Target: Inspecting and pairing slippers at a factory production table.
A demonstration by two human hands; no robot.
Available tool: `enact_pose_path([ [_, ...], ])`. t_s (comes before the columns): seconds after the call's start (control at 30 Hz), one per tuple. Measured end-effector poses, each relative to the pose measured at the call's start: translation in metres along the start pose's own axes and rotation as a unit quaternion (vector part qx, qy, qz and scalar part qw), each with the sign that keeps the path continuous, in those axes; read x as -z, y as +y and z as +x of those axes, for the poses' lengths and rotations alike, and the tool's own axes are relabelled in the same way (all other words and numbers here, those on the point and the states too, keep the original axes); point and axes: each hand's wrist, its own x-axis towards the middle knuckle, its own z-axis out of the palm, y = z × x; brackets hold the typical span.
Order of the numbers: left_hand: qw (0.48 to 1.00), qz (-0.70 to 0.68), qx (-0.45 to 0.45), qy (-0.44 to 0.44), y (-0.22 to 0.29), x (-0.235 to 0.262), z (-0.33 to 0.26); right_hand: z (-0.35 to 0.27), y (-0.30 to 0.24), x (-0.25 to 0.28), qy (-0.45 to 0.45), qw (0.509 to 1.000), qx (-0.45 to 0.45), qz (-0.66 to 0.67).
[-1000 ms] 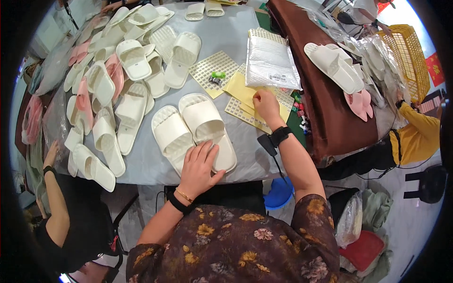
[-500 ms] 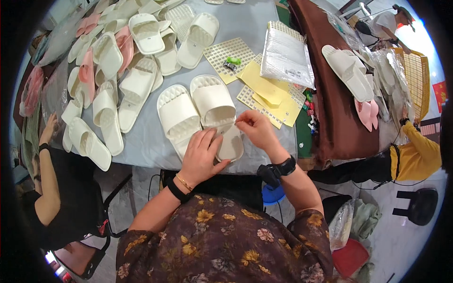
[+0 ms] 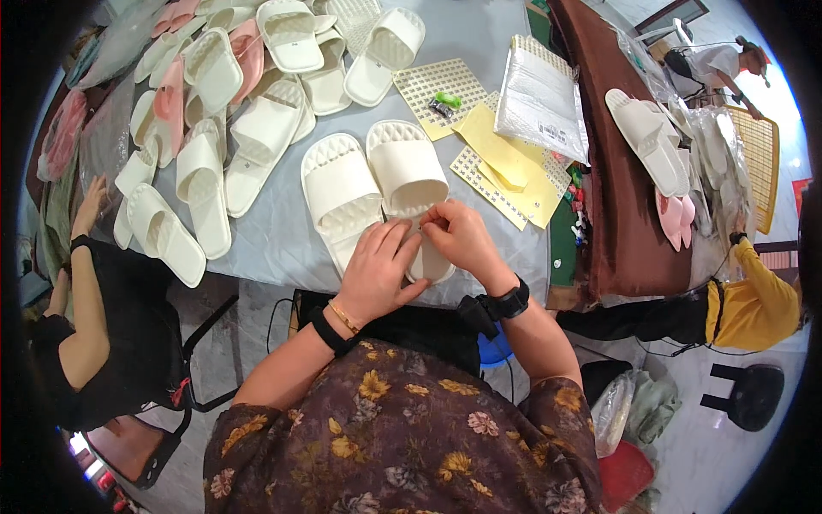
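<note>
L hand is rested, fingers extended, over heel end of white R slipper. R hand is held over same footbed, thumb & forefinger pinched; whether anything's gripped can't be told. L slipper is set just ahead of L hand. Sticker sheets are spread fwd-right of R hand; slipper pile fwd-left of L hand.

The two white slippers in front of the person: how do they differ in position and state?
The right slipper reaches slightly higher in the view than the left slipper. The left hand and right hand cover parts of the right slipper, whereas only the left hand overlaps the left slipper. Both slippers are white, open-toed and wide-strapped, with toes toward the view's top.
</note>
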Motion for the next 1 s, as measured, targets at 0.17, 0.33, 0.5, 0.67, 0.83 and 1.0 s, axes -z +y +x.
enact_pose_path([
  [0.17,1.0,-0.004,-0.005,0.001,-0.001,0.0,0.001,-0.001,0.0,-0.002,0.016,0.999,0.023,-0.022],
  [0.33,1.0,-0.002,-0.002,-0.001,-0.001,0.0,0.001,0.0,-0.004,-0.005,0.023,0.996,0.034,-0.078],
  [0.5,1.0,0.008,-0.005,-0.009,0.0,-0.001,0.002,0.004,0.002,0.0,0.026,0.999,-0.022,0.001],
  [0.67,1.0,0.017,0.006,-0.024,0.004,0.003,0.005,0.001,-0.004,-0.002,0.029,0.999,-0.002,-0.018],
  [0.83,0.998,0.038,0.002,-0.046,0.007,0.007,0.01,0.006,0.012,-0.015,0.108,0.993,-0.013,-0.033],
  [1.0,0.997,0.048,0.014,-0.053,0.01,0.009,0.012,-0.005,0.015,-0.007,0.115,0.989,-0.042,0.081],
])
